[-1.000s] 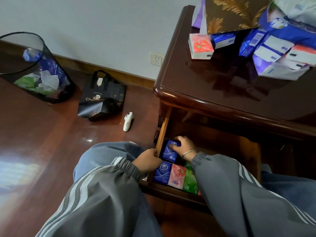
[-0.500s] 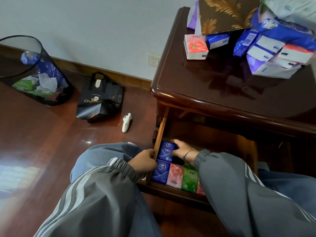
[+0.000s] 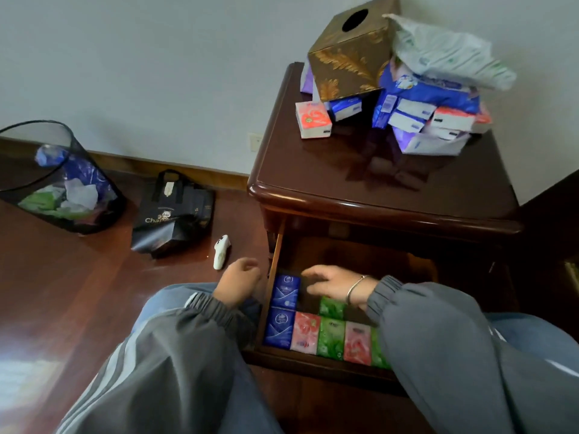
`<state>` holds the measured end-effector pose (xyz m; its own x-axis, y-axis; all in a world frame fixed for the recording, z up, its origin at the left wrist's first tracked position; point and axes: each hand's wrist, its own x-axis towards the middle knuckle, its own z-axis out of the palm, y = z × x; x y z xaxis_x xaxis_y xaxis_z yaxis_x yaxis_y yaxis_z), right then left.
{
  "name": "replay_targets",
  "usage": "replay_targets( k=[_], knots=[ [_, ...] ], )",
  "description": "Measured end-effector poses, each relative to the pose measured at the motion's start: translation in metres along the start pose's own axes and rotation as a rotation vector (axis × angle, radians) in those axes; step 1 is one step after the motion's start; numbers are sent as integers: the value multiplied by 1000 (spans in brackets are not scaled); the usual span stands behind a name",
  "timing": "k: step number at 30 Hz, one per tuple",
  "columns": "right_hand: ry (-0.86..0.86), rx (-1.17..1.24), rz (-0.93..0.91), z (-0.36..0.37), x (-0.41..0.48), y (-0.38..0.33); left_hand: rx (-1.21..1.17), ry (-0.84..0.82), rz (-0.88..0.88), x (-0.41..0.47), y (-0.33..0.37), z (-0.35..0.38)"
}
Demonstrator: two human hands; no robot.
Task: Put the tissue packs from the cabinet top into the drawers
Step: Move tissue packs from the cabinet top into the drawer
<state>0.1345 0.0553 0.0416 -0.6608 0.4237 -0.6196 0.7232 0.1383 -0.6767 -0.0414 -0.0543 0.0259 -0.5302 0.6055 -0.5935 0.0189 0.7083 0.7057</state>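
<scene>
While poised over the open drawer [image 3: 313,360], fingers loosely spread and closed on nothing: right hand [image 3: 333,285], set above the gap in row 2 between a blue pocket pack [image 3: 285,291] and a green pocket pack [image 3: 332,306], seemingly the slot for the next pack. Just outside the drawer's left wall: left hand [image 3: 239,285], loosely curled, empty, kept clear of the opening. Against the drawer front, row 1 [image 3: 305,332]: 5 packs laid flat and edge to edge (blue, pink, green, pink, green), the last partly hidden by the right sleeve [image 3: 438,339]; apparently packed tight to waste no drawer floor. Waiting on the cabinet top [image 3: 344,183], well apart from the drawer: a pink tissue pack [image 3: 313,120], and a heap of packs [image 3: 432,120] tucked under a gold-patterned tissue box [image 3: 347,57] and a white soft pack [image 3: 448,51]. Judged well short of done, with most of the stock above. On the floor, left of the cabinet: mesh wastebasket [image 3: 59,183], black bag [image 3: 175,211], white handheld device [image 3: 221,252].
</scene>
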Motion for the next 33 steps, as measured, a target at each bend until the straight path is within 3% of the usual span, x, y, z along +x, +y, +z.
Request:
replay_targets(
  k=[3,5,9,13,21,33],
  knots=[
    [-21,81,-213,-42,-67,-12,-104,64,134,-8,26,-13],
    [104,165,-346,-73,-111,-15,-102,127,292,-16,51,-25],
    [639,65,-461,-132,-155,7,-89,209,537,-34,106,-38],
    [1022,-170,-298,-166,-144,50,-5,239,660,-38,144,-21],
    [1065,-535,126,-173,-90,67,227,323,715,-24,174,17],
    [1099,-637,182,-175,-80,71,478,512,986,20,289,23]
  ],
)
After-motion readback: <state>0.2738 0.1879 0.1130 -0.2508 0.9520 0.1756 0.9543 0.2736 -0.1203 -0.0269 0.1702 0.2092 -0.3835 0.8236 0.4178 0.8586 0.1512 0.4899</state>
